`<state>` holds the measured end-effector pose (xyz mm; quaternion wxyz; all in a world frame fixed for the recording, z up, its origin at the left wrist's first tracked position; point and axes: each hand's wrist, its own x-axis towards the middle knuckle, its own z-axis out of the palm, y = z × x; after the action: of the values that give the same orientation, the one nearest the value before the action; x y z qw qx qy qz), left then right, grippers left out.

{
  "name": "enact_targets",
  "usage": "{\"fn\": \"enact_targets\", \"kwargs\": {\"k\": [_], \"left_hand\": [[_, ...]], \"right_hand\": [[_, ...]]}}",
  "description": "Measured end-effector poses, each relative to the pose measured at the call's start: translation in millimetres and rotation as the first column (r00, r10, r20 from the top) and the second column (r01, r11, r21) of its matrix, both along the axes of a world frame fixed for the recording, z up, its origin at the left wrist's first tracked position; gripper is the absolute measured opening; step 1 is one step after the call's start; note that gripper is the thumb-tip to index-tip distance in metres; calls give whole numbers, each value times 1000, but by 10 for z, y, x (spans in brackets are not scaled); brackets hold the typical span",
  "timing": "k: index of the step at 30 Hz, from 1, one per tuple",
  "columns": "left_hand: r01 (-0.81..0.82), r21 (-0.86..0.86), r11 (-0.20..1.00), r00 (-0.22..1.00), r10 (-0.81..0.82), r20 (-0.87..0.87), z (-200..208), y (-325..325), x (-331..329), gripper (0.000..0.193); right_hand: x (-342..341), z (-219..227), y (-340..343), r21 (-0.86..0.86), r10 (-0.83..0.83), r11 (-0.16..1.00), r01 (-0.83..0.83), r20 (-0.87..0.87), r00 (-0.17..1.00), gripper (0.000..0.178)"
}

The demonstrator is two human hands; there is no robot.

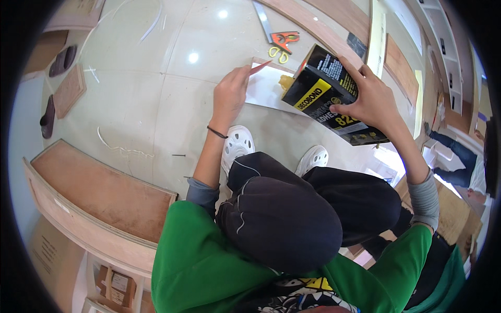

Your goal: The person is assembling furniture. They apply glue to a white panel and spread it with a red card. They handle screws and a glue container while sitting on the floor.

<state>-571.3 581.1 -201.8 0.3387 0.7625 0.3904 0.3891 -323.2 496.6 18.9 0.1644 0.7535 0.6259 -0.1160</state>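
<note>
My right hand [373, 99] is wrapped round a black and yellow rectangular glue can [319, 88], tipped so its top end points left. Yellowish glue [286, 82] shows at that end, over a white panel [266, 94] on the floor; whether it touches the panel I cannot tell. In my closed left hand [229, 94] is a thin, flat, reddish pointed piece [261, 67], held above the panel's left end. Just beyond the panel lie yellow-handled scissors [279, 54] and an orange square with a metal blade [285, 39].
A curved wooden frame [94, 203] lies at the left, near a small wooden board [70, 91] and dark shoes [63, 60]. Screws [178, 155] and string [122, 150] are on the tiled floor [193, 31]. Long boards [318, 26] stretch along the far right. Another person [459, 156] is at the right edge.
</note>
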Motion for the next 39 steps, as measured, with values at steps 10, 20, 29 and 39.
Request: {"fn": "enact_targets", "kwargs": {"k": [10, 20, 29, 39], "left_hand": [[51, -17, 999, 997, -50, 61, -83, -112, 162, 21], [47, -68, 997, 996, -42, 76, -168, -188, 146, 18], [31, -24, 999, 990, -27, 137, -189, -229, 168, 25], [73, -57, 996, 990, -65, 122, -111, -216, 149, 24]], "right_hand": [[-129, 113, 155, -73, 7, 997, -6, 25, 1000, 105], [-157, 103, 242, -136, -5, 991, 8, 26, 1000, 105], [-158, 92, 247, -146, -24, 989, 28, 30, 999, 104], [-145, 72, 230, -160, -16, 987, 25, 55, 998, 105]]}}
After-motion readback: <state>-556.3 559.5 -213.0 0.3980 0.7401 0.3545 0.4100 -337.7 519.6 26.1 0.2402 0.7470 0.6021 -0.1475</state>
